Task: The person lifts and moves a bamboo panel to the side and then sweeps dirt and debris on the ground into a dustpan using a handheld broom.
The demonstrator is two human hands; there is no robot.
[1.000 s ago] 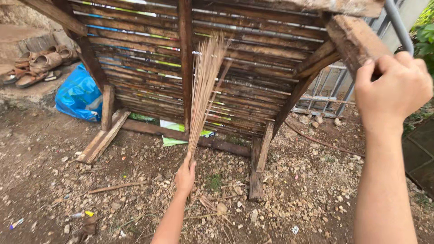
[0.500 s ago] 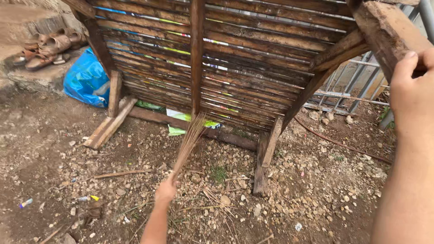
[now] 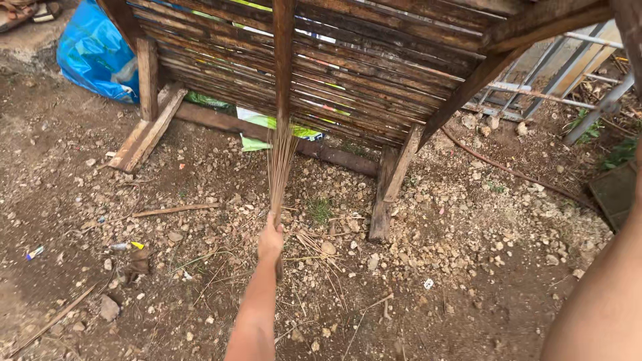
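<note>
At frame centre, the left hand (image 3: pixel 270 242) gripped a stick broom (image 3: pixel 281 160), fingers wrapped around its bundle, bristles reaching under the tilted slatted wooden bench (image 3: pixel 374 73). The right hand was out of frame, so its fingers could not be told. If the bench slipped, it could likely drop onto the broom arm.

Left hand (image 3: pixel 270 242) grips stick broom (image 3: pixel 281 160) under tilted wooden bench (image 3: pixel 374 73).
</note>
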